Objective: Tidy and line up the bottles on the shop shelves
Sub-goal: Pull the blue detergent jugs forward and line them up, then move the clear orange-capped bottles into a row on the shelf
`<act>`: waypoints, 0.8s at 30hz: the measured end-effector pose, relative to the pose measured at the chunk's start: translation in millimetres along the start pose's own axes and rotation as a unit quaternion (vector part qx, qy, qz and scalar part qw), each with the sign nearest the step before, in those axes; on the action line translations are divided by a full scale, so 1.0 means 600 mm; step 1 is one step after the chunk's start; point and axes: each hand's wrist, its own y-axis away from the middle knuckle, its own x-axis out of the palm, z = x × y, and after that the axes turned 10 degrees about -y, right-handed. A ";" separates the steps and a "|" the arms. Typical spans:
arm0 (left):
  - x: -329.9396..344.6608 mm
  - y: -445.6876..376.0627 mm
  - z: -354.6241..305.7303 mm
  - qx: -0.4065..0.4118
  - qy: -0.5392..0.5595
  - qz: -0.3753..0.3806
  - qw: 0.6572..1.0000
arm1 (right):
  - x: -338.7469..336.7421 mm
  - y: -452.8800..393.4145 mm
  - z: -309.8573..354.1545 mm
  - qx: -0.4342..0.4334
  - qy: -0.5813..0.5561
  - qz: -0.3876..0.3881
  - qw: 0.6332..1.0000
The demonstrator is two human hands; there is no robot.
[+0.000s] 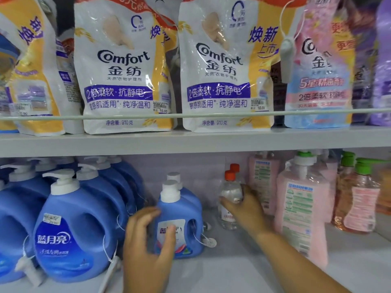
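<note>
On the lower shelf (232,271) my left hand (146,244) curls round the front of a small blue detergent bottle (186,210) with a white cap; a second one stands right behind it. My right hand (246,208) grips a small clear bottle (230,190) with an orange cap, upright on the shelf. Another orange-capped clear bottle (235,168) stands behind that one. The lower part of the clear bottle is partly hidden by my fingers.
Large blue pump bottles (72,229) fill the shelf's left side. Pink pump bottles (302,208) and green-capped peach bottles (359,201) stand at the right. The upper shelf (190,140) holds softener refill pouches (120,66) behind a rail.
</note>
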 end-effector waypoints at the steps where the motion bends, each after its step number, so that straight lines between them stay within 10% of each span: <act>1: 0.004 0.013 -0.028 0.016 0.026 -0.007 0.999 | -0.001 -0.001 -0.001 -0.003 0.002 0.010 1.000; 9: 0.144 0.089 -0.147 -0.168 0.053 0.268 0.947 | -0.075 0.074 0.046 0.120 -0.049 0.171 0.977; 16: 0.136 0.092 -0.144 -0.174 0.057 0.220 0.958 | -0.044 0.012 0.046 0.135 -0.016 -0.017 0.991; 24: 0.081 0.095 -0.120 -0.209 0.069 0.218 0.951 | 0.036 -0.085 -0.044 0.093 0.086 -0.046 0.991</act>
